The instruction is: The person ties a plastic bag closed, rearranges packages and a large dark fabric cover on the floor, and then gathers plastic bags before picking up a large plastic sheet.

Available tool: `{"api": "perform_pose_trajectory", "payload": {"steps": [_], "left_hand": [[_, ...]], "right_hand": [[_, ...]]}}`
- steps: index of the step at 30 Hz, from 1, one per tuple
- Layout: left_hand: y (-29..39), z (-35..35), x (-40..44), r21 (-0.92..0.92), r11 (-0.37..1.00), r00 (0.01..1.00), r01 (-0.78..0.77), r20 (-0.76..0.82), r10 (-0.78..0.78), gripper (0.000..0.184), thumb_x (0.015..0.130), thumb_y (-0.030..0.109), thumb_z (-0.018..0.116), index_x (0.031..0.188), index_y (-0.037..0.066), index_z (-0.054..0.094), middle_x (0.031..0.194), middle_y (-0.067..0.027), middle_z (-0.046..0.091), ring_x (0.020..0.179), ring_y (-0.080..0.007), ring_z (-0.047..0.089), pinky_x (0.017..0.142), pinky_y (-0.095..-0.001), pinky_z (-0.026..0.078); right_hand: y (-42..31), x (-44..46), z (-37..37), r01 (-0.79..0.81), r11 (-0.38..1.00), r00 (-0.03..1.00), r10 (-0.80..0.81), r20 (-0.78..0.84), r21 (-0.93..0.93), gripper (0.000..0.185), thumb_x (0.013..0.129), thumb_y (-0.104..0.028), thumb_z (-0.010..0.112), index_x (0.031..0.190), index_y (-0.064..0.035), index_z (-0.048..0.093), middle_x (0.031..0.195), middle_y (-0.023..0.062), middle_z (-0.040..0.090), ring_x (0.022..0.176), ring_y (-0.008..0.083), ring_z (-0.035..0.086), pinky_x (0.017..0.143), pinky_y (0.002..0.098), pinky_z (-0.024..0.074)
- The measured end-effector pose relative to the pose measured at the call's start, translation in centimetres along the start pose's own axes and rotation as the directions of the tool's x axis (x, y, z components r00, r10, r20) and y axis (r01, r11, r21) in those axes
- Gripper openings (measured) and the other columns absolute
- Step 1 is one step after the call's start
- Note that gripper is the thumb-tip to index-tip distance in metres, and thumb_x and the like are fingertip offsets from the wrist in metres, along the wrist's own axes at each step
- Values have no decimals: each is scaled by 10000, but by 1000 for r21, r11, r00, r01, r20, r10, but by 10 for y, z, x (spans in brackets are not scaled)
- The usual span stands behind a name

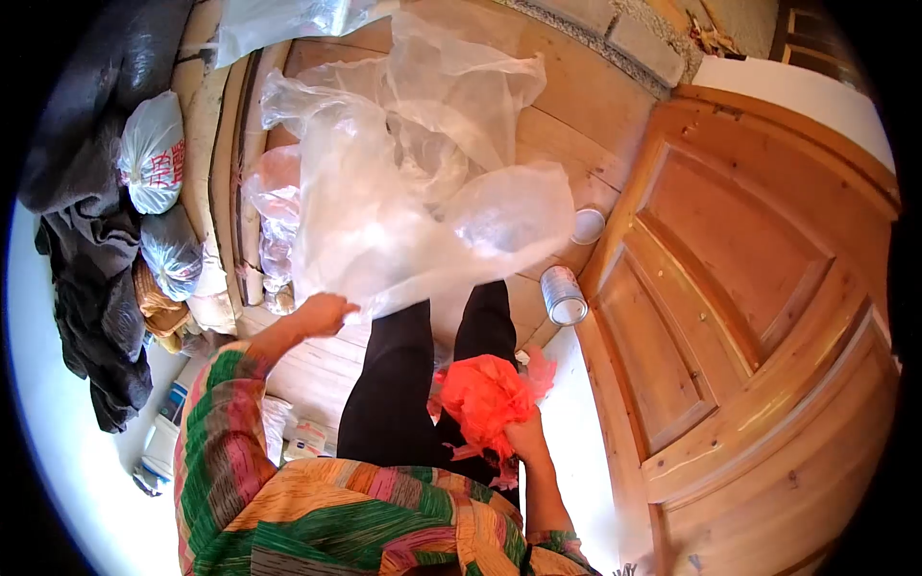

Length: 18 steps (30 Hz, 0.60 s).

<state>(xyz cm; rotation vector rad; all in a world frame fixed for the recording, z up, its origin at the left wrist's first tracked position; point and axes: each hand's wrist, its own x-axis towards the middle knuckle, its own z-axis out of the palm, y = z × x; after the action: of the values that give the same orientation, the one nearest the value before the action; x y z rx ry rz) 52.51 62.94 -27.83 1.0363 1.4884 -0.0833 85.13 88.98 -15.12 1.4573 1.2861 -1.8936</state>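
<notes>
My left hand [325,315] is closed on the near edge of a large, translucent plastic sheet [370,226], possibly a big bag, which spreads out over the wooden floor in front of my legs. Bunched up in my right hand [525,437] is a red plastic bag [488,396], held above my right thigh. More crumpled clear plastic [447,82] lies at the far side of the sheet. Along its left edge are a pinkish bag [274,178] and other crumpled clear plastic.
On the right stands a panelled wooden door [730,278], with a metal can [563,296] and a round whitish lid or can [588,227] beside it. Stuffed plastic bags [154,154] and dark cloth [91,288] line the left side. A brick edge [645,50] runs along the back.
</notes>
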Motion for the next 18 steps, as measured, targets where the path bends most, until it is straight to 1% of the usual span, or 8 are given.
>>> {"api": "perform_pose_trajectory", "payload": {"steps": [2,3,5,7,12,14,16,18], "left_hand": [[9,12,-20,-121,991,997,60,-38,-65,329,802,149,498,1116,149,596,876,-151,620,836,-345,595,746,-456,469],[8,22,-25,-136,989,997,62,-35,-67,329,802,149,498,1116,149,596,876,-151,620,836,-345,595,746,-456,469],[8,42,-27,-170,961,965,220,-104,-239,317,801,149,500,1101,142,605,872,-145,622,850,-336,592,753,-449,466],[0,58,-32,-193,952,959,239,-105,-262,302,799,144,501,1079,137,615,864,-145,623,851,-336,592,754,-448,465],[-41,72,-48,-25,974,935,227,-275,-225,158,691,85,563,810,68,666,761,-137,619,749,-337,581,694,-448,443],[-59,73,-63,-69,941,846,331,-419,-329,181,659,43,549,789,72,672,761,-145,629,745,-334,589,707,-450,448],[-108,92,-92,-308,814,625,492,-525,-577,192,656,41,553,784,90,687,786,-133,643,762,-319,601,708,-445,458],[-121,87,-106,-256,756,586,603,-502,-637,189,675,48,555,775,118,700,793,-120,651,775,-307,610,711,-435,468]], "right_hand": [[-12,0,1,-50,999,998,49,31,11,393,774,-95,652,1143,5,560,1111,96,616,1015,177,568,881,301,445],[-19,1,4,-96,995,994,94,54,31,388,773,-99,651,1136,5,564,1102,99,621,1007,178,571,875,302,447],[-32,1,7,-132,991,988,132,79,-3,380,771,-101,652,1126,8,568,1092,99,625,1001,178,574,873,302,448],[-39,0,11,-174,983,978,179,106,-52,373,769,-103,653,1115,10,573,1082,100,629,994,178,577,870,302,450],[-21,5,13,-129,979,981,150,122,-158,363,763,-132,669,1086,11,587,1053,111,641,971,170,588,854,305,457],[-42,9,16,-171,973,974,191,123,-155,355,763,-130,669,1079,12,591,1045,112,643,966,168,590,847,305,460],[-53,17,22,-200,968,964,223,145,-154,347,763,-128,668,1072,13,594,1038,113,646,960,167,592,840,306,462],[-55,17,23,-199,971,971,214,109,-135,333,766,-120,667,1062,15,596,1025,111,650,952,169,595,830,304,466]]}}
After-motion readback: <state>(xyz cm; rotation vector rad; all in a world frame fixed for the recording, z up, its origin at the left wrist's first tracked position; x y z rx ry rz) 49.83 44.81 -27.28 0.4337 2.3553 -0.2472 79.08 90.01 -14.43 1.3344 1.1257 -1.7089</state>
